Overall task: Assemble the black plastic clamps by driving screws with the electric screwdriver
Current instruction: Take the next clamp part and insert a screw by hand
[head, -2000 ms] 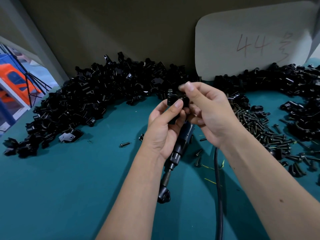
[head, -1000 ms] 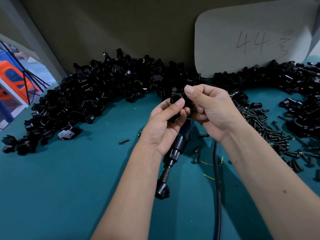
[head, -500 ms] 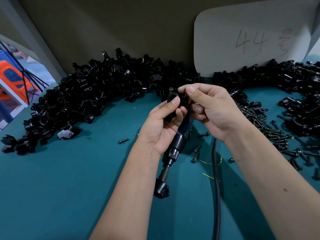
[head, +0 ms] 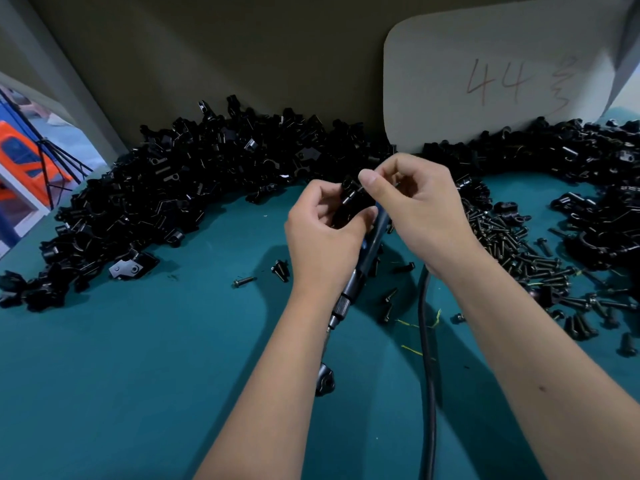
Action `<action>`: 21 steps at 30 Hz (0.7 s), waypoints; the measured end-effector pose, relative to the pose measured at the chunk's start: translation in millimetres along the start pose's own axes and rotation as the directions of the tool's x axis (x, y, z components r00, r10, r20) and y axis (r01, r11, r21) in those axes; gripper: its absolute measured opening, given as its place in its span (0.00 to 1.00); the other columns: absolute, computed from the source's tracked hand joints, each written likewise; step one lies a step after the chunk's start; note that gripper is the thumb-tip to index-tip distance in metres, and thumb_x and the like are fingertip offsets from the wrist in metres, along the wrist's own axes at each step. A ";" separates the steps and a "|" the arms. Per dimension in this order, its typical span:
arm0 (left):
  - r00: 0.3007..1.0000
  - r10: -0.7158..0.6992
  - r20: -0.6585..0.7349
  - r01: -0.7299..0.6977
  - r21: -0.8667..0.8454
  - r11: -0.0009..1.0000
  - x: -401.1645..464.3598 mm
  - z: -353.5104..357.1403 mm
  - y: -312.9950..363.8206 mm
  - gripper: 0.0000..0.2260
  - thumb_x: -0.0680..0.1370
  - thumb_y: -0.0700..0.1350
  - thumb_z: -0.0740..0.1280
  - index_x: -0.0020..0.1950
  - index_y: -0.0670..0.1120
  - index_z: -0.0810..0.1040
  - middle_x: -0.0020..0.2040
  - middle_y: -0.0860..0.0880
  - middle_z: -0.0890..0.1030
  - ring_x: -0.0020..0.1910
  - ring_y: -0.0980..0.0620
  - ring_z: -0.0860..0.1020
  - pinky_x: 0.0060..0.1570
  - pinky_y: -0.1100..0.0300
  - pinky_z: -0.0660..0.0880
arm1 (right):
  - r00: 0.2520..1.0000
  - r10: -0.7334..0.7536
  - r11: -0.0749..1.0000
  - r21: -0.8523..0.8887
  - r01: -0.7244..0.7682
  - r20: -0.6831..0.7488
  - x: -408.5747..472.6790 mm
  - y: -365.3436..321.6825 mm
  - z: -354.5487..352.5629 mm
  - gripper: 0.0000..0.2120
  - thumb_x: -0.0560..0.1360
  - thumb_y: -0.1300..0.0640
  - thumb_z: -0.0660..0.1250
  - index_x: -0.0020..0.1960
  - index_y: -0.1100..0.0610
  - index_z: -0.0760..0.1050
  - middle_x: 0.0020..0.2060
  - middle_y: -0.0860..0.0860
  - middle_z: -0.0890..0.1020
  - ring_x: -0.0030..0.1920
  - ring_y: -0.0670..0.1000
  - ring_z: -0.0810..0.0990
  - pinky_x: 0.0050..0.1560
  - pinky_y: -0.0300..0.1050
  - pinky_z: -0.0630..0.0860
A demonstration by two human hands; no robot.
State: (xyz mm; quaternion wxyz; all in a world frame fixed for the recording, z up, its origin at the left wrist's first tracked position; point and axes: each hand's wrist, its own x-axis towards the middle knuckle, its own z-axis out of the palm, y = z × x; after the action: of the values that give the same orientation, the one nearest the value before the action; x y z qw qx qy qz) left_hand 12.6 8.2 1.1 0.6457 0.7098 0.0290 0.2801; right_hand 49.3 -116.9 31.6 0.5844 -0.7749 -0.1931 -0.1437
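Head view looks down on a teal table where both hands meet over one black clamp. The left hand has its fingers curled round the clamp's lower part, holding it just above the table. The right hand pinches at the clamp's top with thumb and forefinger; whether a screw sits between those fingertips is too small to tell. Half a second ago the left thumb lay straight along the clamp; now it is tucked in, and the right thumb has crossed over the clamp's upper edge, so the piece looks turned and seated for a screw. The electric screwdriver lies under the hands, its tip resting in another clamp near the body, and its cable runs toward the camera. Loose screws lie heaped at right, and a pile of clamp parts curves along the back. Driving likely comes next.
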 end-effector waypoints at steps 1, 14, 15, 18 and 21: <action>1.000 0.019 -0.005 -0.019 0.025 1.000 0.0 -0.7 -0.8 0.13 0.71 0.37 0.79 0.45 0.50 0.78 0.41 0.54 0.85 0.40 0.55 0.84 0.41 0.59 0.81 | 1.000 0.001 1.000 -0.026 -0.001 0.025 0.6 0.2 -0.9 0.14 0.80 0.49 0.71 0.38 0.53 0.77 0.29 0.43 0.73 0.32 0.44 0.69 0.36 0.42 0.68; 0.987 -0.046 0.153 0.069 -0.147 0.987 3.7 -12.6 -3.7 0.05 0.78 0.42 0.75 0.47 0.42 0.82 0.40 0.50 0.86 0.32 0.48 0.85 0.35 0.57 0.81 | 0.981 -0.033 0.999 -0.020 0.037 0.189 3.3 -2.6 -21.6 0.03 0.79 0.64 0.72 0.50 0.58 0.84 0.39 0.49 0.84 0.30 0.49 0.79 0.33 0.39 0.77; 0.983 -0.060 0.173 0.093 -0.194 0.977 4.6 -13.5 -3.5 0.05 0.78 0.41 0.74 0.48 0.40 0.82 0.40 0.50 0.86 0.32 0.49 0.84 0.35 0.58 0.81 | 0.978 -0.047 0.999 -0.011 0.050 0.205 3.8 -3.2 -24.0 0.04 0.79 0.64 0.72 0.51 0.58 0.84 0.39 0.48 0.84 0.31 0.45 0.79 0.33 0.38 0.76; 0.974 -0.058 0.221 0.118 -0.270 0.956 6.3 -14.2 -3.3 0.05 0.78 0.36 0.74 0.50 0.36 0.81 0.41 0.49 0.84 0.36 0.51 0.83 0.38 0.60 0.81 | 0.943 -0.078 0.986 -0.113 0.120 0.323 5.5 -6.0 -26.5 0.03 0.81 0.63 0.68 0.52 0.55 0.79 0.42 0.46 0.78 0.37 0.42 0.75 0.40 0.33 0.73; 0.969 -0.047 0.244 0.123 -0.305 0.944 7.6 -17.6 -3.1 0.03 0.78 0.35 0.73 0.50 0.38 0.81 0.41 0.49 0.83 0.38 0.51 0.83 0.38 0.60 0.80 | 0.925 -0.067 0.952 -0.253 0.171 0.373 5.2 -8.7 -21.5 0.01 0.83 0.59 0.65 0.53 0.55 0.76 0.50 0.49 0.70 0.46 0.44 0.72 0.50 0.29 0.70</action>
State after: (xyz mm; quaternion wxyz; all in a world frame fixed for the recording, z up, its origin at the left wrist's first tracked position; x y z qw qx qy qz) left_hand 12.3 27.7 1.1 0.7619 0.6226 -0.0617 0.1674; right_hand 50.0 -134.8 47.2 0.4132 -0.8498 -0.3216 -0.0606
